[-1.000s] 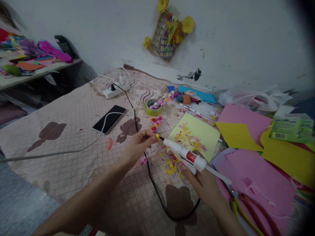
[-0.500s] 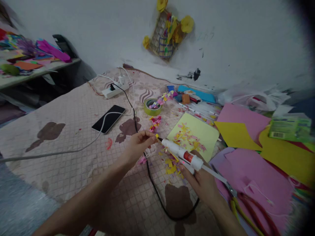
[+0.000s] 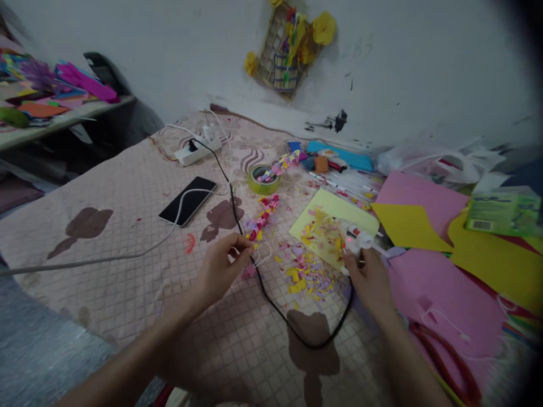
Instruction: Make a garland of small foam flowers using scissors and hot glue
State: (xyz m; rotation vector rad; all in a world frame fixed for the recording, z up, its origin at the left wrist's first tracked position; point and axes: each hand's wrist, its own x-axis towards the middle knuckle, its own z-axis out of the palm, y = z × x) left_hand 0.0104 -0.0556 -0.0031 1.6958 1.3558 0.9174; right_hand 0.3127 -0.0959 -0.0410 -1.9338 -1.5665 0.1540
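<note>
My left hand [image 3: 223, 265] is closed in a pinch, with a tiny yellow paper piece [image 3: 255, 246] at the fingertips. Just beyond it lies a string garland of pink, red and yellow paper bits [image 3: 263, 217], its white thread [image 3: 265, 254] looping beside my fingers. My right hand [image 3: 371, 277] grips a white hot glue gun [image 3: 358, 240], smeared by motion, with a red light on its body. The gun is over a pale yellow sheet [image 3: 326, 200] strewn with paper scraps. More small cut paper pieces [image 3: 307, 274] lie between my hands.
A black cord [image 3: 271, 305] curves across the cloth to a white power strip [image 3: 197, 151]. A phone [image 3: 189, 200] lies under a white cable. Behind the garland sits a tape roll [image 3: 263, 185]. At right are pink sheets [image 3: 449, 299] and red-handled scissors [image 3: 449, 362].
The glue gun has moved right, away from the yellow piece, over the pale sheet. My left hand has shifted left and down toward the garland, uncovering more of the scraps.
</note>
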